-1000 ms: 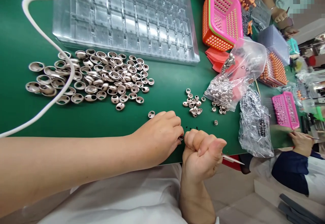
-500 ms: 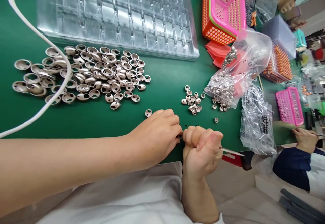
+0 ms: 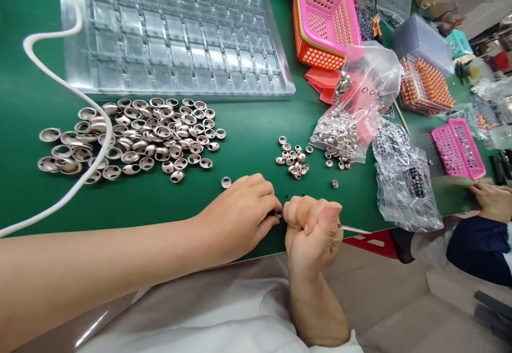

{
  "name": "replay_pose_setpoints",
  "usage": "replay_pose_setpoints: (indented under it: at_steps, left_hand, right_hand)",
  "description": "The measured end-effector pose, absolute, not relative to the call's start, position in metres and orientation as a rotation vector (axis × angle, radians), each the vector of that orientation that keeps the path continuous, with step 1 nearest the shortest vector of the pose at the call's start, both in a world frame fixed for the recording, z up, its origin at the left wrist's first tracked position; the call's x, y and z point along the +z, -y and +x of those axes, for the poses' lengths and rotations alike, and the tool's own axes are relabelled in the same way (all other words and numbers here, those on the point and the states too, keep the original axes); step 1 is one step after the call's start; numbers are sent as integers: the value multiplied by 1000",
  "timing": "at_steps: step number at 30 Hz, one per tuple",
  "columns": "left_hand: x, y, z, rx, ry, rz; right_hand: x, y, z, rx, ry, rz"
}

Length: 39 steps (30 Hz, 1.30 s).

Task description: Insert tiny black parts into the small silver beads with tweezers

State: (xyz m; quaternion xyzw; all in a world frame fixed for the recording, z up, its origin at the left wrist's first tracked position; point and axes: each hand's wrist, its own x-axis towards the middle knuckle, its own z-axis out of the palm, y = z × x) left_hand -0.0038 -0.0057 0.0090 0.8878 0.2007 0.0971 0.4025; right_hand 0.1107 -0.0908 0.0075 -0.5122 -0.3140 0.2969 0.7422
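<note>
My left hand [image 3: 246, 209] is closed in a pinch at the table's front edge. Between its thumb and fingers sits a small metal ring-shaped piece [image 3: 278, 214], mostly covered. Directly beside it, my right hand [image 3: 314, 222] makes a fist around a thin metal tool [image 3: 356, 230], whose narrow end sticks out to the right; the working end is hidden. A single hollow metal piece [image 3: 226, 182] lies just behind my left hand. Beyond my right hand is a small cluster of little metal rings [image 3: 295, 157]. Two tiny dark bits lie near my right knuckles.
A large pile of hollow metal pieces [image 3: 152, 134] spreads at left, crossed by a white cable [image 3: 109, 129]. Behind stands a clear compartment tray [image 3: 176, 83]. Rightward are stacked baskets [image 3: 300, 49], a bag of metal parts [image 3: 368, 75], crumpled plastic [image 3: 400, 182] and a co-worker's hand [image 3: 492, 201].
The view has shifted, so the baskets and bags appear further left and the pile slightly lower. Both hands keep the same grip, close together.
</note>
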Motion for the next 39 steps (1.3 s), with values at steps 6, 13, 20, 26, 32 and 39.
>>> replay_pose_setpoints:
  at_steps: [6,13,20,26,32,39]
  left_hand:
    - [8,6,-4,253,-513,2240]
    - [8,6,-3,268,-505,2251]
    - [6,7,-4,278,-500,2254]
    - [9,7,-4,210,-511,2243]
    - [13,5,-1,154,-511,2240]
    - [9,8,-1,247,-492,2240]
  right_hand:
    - [6,92,111,638,678,-1090]
    - [6,92,110,659,685,-1076]
    - [5,91,111,656,689,-1107]
    - [7,90,110,654,699,-1136]
    - [8,89,109,651,698,-1154]
    - [14,90,108,698,757,-1224]
